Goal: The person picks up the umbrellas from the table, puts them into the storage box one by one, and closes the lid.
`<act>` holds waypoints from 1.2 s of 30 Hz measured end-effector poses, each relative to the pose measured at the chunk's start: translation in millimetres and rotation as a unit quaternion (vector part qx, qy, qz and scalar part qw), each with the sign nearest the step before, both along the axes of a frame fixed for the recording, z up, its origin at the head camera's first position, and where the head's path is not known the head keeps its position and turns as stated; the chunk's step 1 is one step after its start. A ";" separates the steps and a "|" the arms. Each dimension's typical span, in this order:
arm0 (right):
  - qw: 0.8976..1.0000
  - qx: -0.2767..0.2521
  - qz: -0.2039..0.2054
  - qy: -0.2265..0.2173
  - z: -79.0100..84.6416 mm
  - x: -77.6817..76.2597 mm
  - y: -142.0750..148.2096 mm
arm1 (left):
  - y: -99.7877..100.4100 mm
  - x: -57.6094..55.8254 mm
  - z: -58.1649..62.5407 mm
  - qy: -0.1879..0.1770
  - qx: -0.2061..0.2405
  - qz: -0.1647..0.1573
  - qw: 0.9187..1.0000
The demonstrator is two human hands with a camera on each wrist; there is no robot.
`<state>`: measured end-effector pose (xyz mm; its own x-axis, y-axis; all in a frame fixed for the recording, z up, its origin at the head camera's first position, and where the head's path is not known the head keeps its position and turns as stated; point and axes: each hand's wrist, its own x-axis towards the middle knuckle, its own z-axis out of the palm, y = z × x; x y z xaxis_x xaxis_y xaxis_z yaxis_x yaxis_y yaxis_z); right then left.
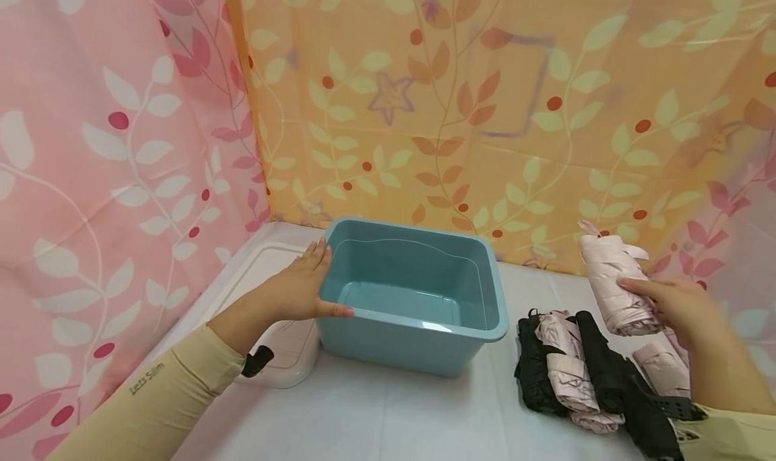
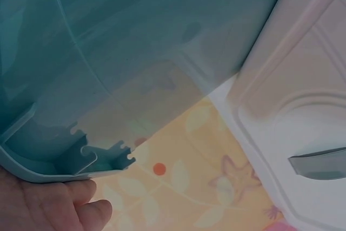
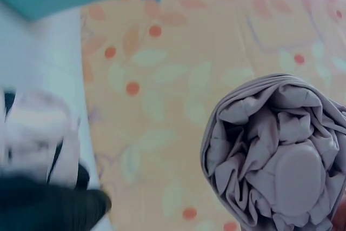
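A blue-green plastic bin (image 1: pixel 400 346) stands upright on the white surface, its inside bare. My left hand (image 1: pixel 300 289) rests at its front left corner, fingers straight along the left rim and thumb over the front rim. In the left wrist view, the fingertips (image 2: pixel 81 204) touch the outside of the rim. To the right, my right hand (image 1: pixel 688 306) grips a folded pale pink umbrella (image 1: pixel 615 279), held tilted above several other folded umbrellas. The right wrist view shows the umbrella's round end (image 3: pixel 297 179) close up; that hand is mostly out of that view.
Black umbrellas (image 1: pixel 597 353) and pale pink umbrellas (image 1: pixel 566 380) lie side by side right of the bin. A white lid (image 1: pixel 285 360) lies left of it, partly behind my left arm, with a grey clip (image 2: pixel 319 166). Patterned cloth walls (image 1: pixel 388 110) enclose the back and sides.
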<state>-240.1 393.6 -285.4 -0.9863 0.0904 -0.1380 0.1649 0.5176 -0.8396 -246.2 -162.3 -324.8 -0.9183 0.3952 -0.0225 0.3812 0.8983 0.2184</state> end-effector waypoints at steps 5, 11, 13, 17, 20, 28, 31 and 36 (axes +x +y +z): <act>1.000 0.001 0.028 -0.006 9.6 -12.9 -30.4 | -0.2 -0.7 -1.2 0.002 -0.002 0.000 1.000; 0.998 0.006 0.051 0.030 15.1 -28.4 -70.6 | 0.3 -1.3 -0.7 0.000 -0.001 0.001 1.000; 0.998 -0.005 0.059 0.038 15.7 -33.6 -82.3 | 0.5 -2.2 -0.6 0.000 -0.001 0.001 1.000; 0.997 -0.012 0.072 0.040 16.8 -41.2 -104.3 | 1.7 -3.0 -0.3 -0.003 0.002 -0.001 1.000; 0.997 -0.013 0.073 0.037 17.3 -44.7 -120.1 | 2.7 -2.6 -0.2 -0.009 0.006 -0.003 1.000; 0.996 -0.023 0.082 0.034 21.5 -55.2 -162.9 | 2.7 -0.2 1.3 -0.011 0.003 -0.001 1.000; 0.995 -0.003 0.085 0.041 22.4 -59.8 -178.0 | 2.4 0.4 2.2 -0.010 0.003 0.003 1.000; 0.996 0.019 0.084 0.035 24.4 -66.8 -199.2 | 2.7 2.4 4.1 -0.011 0.009 0.001 1.000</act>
